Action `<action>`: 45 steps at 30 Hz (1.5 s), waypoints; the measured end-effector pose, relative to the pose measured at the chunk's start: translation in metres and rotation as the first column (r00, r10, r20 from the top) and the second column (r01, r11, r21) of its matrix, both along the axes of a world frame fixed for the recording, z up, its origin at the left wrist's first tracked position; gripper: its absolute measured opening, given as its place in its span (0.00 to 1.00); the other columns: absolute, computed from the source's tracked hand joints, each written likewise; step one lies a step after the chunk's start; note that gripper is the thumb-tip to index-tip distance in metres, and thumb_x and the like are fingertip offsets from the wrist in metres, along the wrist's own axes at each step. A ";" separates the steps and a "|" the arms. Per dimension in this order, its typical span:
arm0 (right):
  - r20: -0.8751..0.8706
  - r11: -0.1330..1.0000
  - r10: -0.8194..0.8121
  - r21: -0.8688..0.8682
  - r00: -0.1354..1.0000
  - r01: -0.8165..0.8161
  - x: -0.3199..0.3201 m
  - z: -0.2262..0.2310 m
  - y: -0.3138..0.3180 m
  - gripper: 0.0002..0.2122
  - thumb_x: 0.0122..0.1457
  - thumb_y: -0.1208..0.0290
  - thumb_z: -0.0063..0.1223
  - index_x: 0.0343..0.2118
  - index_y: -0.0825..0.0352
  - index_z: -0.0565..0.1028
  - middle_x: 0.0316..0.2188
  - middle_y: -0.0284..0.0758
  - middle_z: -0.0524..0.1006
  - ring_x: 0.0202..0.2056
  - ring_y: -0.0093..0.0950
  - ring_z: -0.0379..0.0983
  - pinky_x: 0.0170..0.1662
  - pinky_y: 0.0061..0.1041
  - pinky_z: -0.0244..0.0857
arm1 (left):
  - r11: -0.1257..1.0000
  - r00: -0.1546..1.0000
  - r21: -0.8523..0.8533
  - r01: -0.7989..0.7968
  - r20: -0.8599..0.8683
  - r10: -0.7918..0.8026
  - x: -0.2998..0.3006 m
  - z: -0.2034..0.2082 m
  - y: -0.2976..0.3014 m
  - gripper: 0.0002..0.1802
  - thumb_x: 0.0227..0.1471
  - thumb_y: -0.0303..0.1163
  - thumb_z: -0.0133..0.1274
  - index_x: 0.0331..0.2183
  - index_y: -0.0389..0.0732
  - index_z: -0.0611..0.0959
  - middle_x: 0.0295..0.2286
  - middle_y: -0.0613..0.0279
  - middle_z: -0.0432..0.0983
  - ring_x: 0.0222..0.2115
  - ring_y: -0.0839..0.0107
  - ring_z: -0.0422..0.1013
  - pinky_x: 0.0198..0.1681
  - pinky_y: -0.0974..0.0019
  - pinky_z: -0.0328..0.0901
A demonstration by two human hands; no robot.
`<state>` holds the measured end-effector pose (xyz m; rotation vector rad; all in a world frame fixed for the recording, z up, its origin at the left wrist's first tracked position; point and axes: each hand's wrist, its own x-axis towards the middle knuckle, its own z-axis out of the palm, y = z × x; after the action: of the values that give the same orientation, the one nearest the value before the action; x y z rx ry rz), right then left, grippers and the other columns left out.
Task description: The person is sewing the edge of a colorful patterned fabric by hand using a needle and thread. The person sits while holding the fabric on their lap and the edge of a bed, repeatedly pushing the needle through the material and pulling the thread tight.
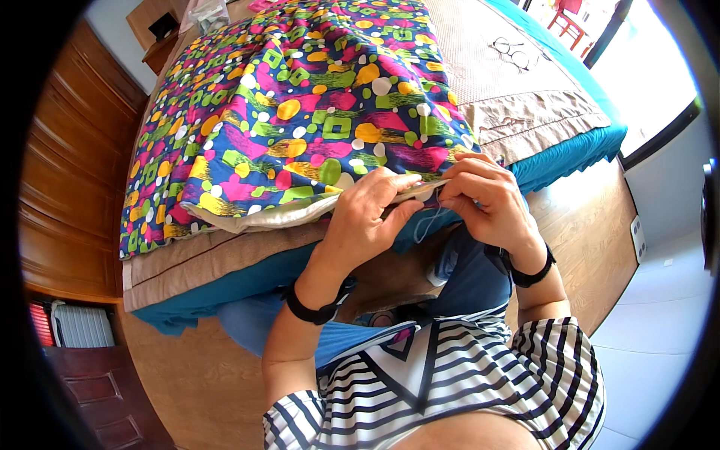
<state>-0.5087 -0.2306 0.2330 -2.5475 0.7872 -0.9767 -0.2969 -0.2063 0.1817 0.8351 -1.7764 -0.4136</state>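
Note:
A dark blue quilt cover (300, 127) with bright pink, green and yellow shapes lies spread over the bed. Along its near edge a cream lining (277, 216) shows. My left hand (369, 214) pinches this edge between thumb and fingers, close to the near right corner. Just right of it, my right hand (484, 196) has its fingertips pressed together at the same edge. A pale thread (426, 225) hangs in a loop below the cloth between the hands. Whether a needle sits in the right fingertips is too small to make out.
Under the quilt cover lies a beige bedspread (540, 112) over a teal sheet (555, 171). Eyeglasses (511, 54) rest on the bedspread at the far right. A wooden wardrobe (86, 157) stands left, a red chair (568, 22) beyond the bed. My knees are against the bed's near side.

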 end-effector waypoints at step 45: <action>-0.072 0.896 -0.258 -0.390 0.963 0.211 0.002 -0.011 0.003 0.14 0.39 0.79 0.61 0.31 0.56 0.83 0.23 0.24 0.71 0.32 0.23 0.71 0.60 0.42 0.46 | 0.963 0.993 0.268 -0.022 -0.102 0.051 0.001 0.000 -0.005 0.04 0.47 0.23 0.60 0.27 0.33 0.82 0.22 0.63 0.74 0.22 0.79 0.68 0.26 0.74 0.62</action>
<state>-0.5064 -0.2275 0.2219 -2.9156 1.0523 -1.1534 -0.2962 -0.2117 0.1820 1.0131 -1.6238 -0.6724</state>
